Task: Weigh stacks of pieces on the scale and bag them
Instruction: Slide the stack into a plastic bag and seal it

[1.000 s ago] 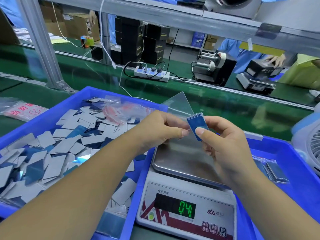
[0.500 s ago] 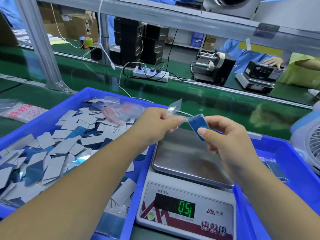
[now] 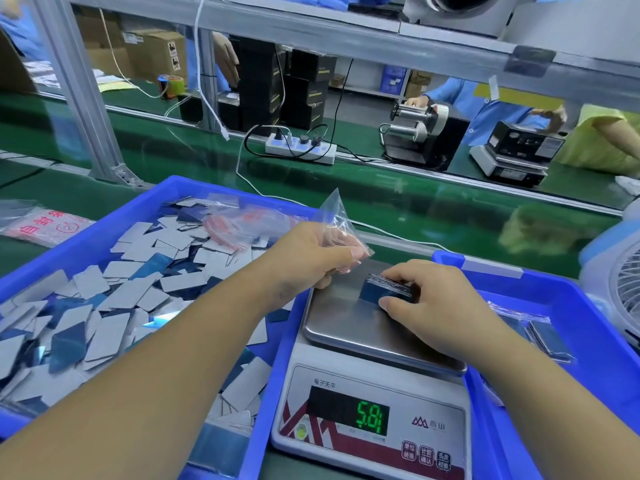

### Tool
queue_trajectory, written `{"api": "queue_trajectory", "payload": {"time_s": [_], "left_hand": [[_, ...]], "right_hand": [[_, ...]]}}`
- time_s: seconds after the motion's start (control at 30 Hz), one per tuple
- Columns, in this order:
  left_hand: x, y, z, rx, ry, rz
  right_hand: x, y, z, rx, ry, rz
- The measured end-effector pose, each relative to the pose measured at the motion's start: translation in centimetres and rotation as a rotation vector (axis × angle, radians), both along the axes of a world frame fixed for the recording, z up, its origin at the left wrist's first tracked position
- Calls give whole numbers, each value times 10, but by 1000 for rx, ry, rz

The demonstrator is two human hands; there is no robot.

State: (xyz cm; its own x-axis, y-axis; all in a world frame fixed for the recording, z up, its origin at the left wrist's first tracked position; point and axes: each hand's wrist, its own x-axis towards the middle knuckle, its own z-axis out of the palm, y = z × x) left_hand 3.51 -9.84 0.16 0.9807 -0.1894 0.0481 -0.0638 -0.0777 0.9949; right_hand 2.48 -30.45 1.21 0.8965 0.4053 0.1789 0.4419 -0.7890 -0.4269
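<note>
— On the steel pan of the scale [image 3: 349, 327], toward its two o'clock corner, a stack of pieces [image 3: 384, 289] is seen; is it gripped?

— It is pinched by the right hand [image 3: 433, 303], thumb on the near side and fingers curled over the far edge, with its lower edge down on the pan. Green digits are shown on the display [image 3: 372, 417], though they are blurred.

— And what is held at eleven o'clock from the stack?

— A crumpled clear bag [image 3: 337, 223] is clutched in the left hand [image 3: 311, 258], fingers closed round its lower part, just beyond the pan's far left corner. Its upper corner is left sticking up.

— What is found at nine o'clock of the scale?

— A blue tray [image 3: 104, 223] heaped with loose grey and blue pieces [image 3: 114, 299] is placed there, with more clear bags lying at its far side.

— And at three o'clock?

— A second blue tray [image 3: 554, 296] is set there, and filled bags [image 3: 540, 334] are laid inside it. A white fan [image 3: 623, 296] is partly visible just past it.
</note>
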Motion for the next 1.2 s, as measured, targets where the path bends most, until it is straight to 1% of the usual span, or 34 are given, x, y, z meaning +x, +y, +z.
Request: {"api": "queue_trajectory", "payload": {"time_s": [0.13, 0.2, 0.27, 0.37, 0.47, 0.6, 0.7, 0.9, 0.97, 1.1, 1.2], "left_hand": [[1, 1, 2, -4, -35, 50], [2, 1, 3, -46, -42, 121], [3, 1, 3, -53, -26, 182], [4, 0, 2, -62, 1, 167], [3, -2, 3, -127, 36, 110], [0, -6, 5, -177, 27, 47], [-3, -8, 6, -189, 13, -4], [-4, -6, 4, -167, -17, -125], [-3, -6, 2, -174, -13, -146], [-2, -6, 0, -179, -21, -129], [-3, -5, 2, -223, 9, -76]], "right_hand": [[0, -1, 0, 54, 9, -6], [0, -1, -1, 153, 38, -16], [0, 2, -1, 366, 135, -25], [-3, 7, -1, 706, 291, 29], [-4, 11, -1, 868, 343, 78], [-6, 14, -1, 915, 328, 100], [-7, 15, -2, 889, 277, 83], [-8, 18, -3, 888, 221, -49], [-8, 19, -3, 916, 257, -80], [-10, 21, -4, 1103, 431, -46], [-8, 18, -3, 1128, 485, -45]]}}
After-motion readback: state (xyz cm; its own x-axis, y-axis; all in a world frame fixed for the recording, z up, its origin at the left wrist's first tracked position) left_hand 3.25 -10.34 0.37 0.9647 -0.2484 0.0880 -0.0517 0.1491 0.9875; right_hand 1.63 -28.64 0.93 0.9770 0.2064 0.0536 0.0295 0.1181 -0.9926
